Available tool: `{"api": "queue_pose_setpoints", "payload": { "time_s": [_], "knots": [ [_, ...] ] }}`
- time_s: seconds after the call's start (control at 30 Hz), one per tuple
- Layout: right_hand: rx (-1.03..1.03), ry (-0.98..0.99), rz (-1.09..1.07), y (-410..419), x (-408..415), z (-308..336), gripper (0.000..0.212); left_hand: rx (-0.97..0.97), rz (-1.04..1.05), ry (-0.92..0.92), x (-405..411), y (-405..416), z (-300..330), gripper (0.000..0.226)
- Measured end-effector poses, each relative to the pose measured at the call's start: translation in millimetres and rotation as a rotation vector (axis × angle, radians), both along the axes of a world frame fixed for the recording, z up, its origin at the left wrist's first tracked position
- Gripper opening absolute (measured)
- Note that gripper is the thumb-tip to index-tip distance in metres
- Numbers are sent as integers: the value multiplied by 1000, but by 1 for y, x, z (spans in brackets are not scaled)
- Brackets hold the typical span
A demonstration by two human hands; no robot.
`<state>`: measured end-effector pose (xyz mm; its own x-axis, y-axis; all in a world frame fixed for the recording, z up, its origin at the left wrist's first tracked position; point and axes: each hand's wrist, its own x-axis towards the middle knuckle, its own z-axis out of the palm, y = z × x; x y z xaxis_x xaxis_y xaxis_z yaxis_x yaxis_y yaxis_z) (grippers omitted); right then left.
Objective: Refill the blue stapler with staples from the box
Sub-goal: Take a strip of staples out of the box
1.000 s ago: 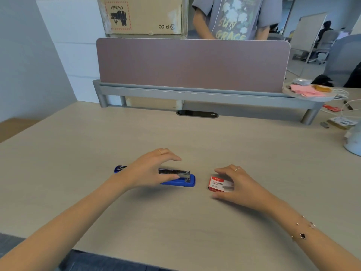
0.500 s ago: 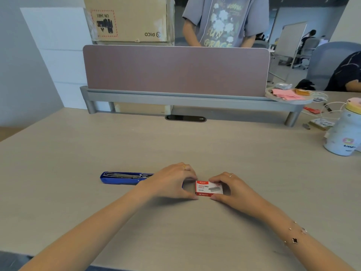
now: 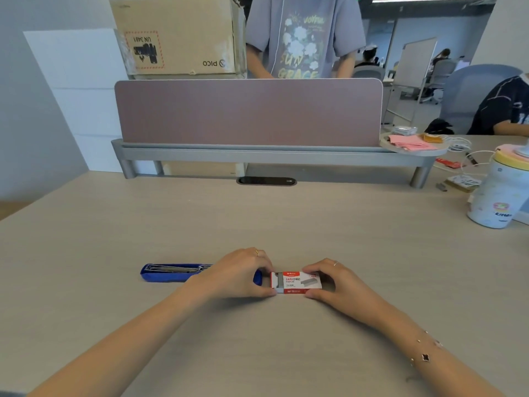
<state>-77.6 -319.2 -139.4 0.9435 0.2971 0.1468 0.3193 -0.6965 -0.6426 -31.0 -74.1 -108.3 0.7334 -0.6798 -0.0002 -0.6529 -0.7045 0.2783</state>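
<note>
The blue stapler [image 3: 171,273] lies flat on the desk, opened out lengthwise with its metal staple channel facing up; its right end is hidden behind my left hand [image 3: 240,275]. A small red-and-white staple box [image 3: 297,282] rests on the desk just right of the stapler. My right hand [image 3: 332,282] grips the box's sleeve at its right end. The fingertips of my left hand pinch the box's left end, where the white inner tray sticks out a little.
A pink divider screen on a grey shelf [image 3: 257,156] crosses the desk's far side, with a person standing behind it. A white lidded cup [image 3: 498,193], cables and small items sit at the right. A cardboard box [image 3: 177,35] stands at the back left.
My left hand left the stapler and moved right to the staple box. The box's inner tray now shows slightly at the left end. The camera view shifted a little.
</note>
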Motion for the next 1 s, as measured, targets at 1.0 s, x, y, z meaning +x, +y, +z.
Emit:
{"api": "queue_pose_setpoints", "payload": {
  "time_s": [1.0],
  "knots": [
    [152,-26,-40,-5,-1,-13,38,-83,1,51,7,-6,7,16]
  ]
}}
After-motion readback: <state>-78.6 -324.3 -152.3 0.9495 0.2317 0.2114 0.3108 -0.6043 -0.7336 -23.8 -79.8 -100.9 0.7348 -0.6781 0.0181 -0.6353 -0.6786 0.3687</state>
